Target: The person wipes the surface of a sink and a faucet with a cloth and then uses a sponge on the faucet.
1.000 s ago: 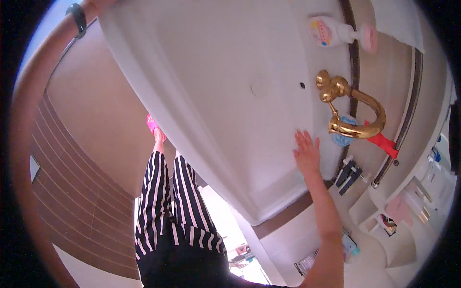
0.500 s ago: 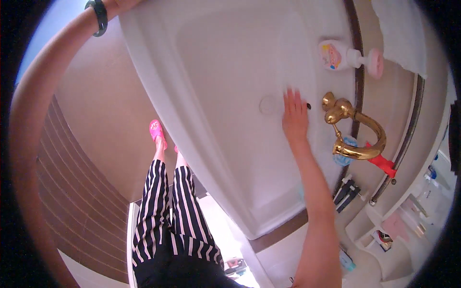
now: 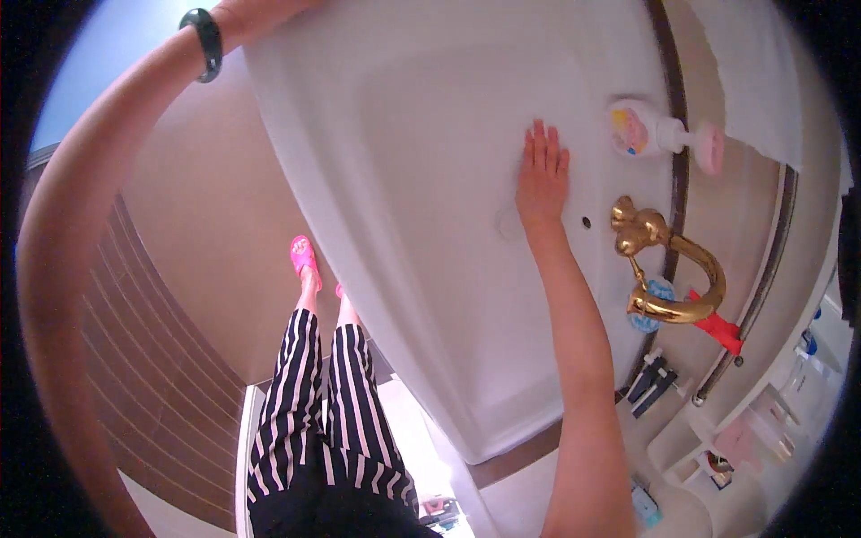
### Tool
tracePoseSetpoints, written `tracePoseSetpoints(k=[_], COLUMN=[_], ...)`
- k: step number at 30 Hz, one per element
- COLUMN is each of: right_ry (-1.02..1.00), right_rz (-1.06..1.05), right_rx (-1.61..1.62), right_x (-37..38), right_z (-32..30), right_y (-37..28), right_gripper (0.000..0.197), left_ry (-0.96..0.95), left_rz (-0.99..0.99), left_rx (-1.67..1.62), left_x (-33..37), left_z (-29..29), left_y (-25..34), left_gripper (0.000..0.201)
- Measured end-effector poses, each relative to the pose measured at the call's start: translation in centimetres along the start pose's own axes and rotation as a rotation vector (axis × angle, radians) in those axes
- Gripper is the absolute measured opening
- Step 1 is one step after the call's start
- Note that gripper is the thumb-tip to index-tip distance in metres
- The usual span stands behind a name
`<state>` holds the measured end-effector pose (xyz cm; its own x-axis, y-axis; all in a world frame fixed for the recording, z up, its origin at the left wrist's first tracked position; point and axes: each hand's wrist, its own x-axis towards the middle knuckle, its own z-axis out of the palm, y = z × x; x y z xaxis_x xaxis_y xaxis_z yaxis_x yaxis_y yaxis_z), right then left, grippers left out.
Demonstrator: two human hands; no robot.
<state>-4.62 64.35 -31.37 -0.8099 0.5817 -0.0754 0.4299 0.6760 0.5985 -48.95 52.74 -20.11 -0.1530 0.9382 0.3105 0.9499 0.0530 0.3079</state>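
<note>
Right hand [image 3: 543,179] nearer the drain [image 3: 508,224], empty fingers extended along basin [image 3: 314,161] long axis; left hand [image 3: 280,10] cropped, can't tell fingers.

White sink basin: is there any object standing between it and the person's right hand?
Nothing visible stands between the right hand and the white sink basin; the gold faucet and white-and-pink pump bottle are both to the hand's right.

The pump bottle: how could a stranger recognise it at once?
Find the big white sink. On its right side in the picture, just above the gold faucet, is the pump bottle. Unlike the faucet, it has a pale body, coloured label and pink top.
</note>
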Motion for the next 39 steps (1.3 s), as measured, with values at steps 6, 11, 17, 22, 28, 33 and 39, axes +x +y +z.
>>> tracePoseSetpoints(k=[6,11,17,22,28,33,39], right_ry=[-0.366,-0.175,0.061,-0.106,0.06,-0.074,-0.119], right_rz=[0.108,0.23,0.192,0.289,0.262,0.292,0.28], right_rx=[0.125,0.182,0.279,0.266,0.318,0.311,0.269], right_x=[-14.6,-19.8,-4.2,-14.6,-7.6,-9.6,-15.4], right_z=[-1.6,-1.8,-4.4,-2.7,-2.8,-3.2,-1.7], right_y=[2.9,6.2,4.8,4.8,4.4,4.0,5.4], right_gripper=[0.063,0.065,0.066,0.075,0.078,0.078,0.077], left_ry=[0.004,-0.026,0.006,-0.011,0.001,-0.053,-0.027], left_rz=[-0.09,-0.055,-0.071,-0.069,-0.043,-0.034,-0.008], left_rx=[0.003,-0.039,-0.02,-0.011,-0.065,-0.024,-0.017], left_x=[-0.7,0.1,-0.4,-0.1,0.4,-0.1,0.4], left_z=[0.1,-0.6,0.0,-0.8,-0.1,-0.5,-1.0], left_y=[-1.1,-0.2,0.0,-0.3,0.6,-0.7,-0.2], left_gripper=[0.023,0.022,0.022,0.023,0.022,0.022,0.021])
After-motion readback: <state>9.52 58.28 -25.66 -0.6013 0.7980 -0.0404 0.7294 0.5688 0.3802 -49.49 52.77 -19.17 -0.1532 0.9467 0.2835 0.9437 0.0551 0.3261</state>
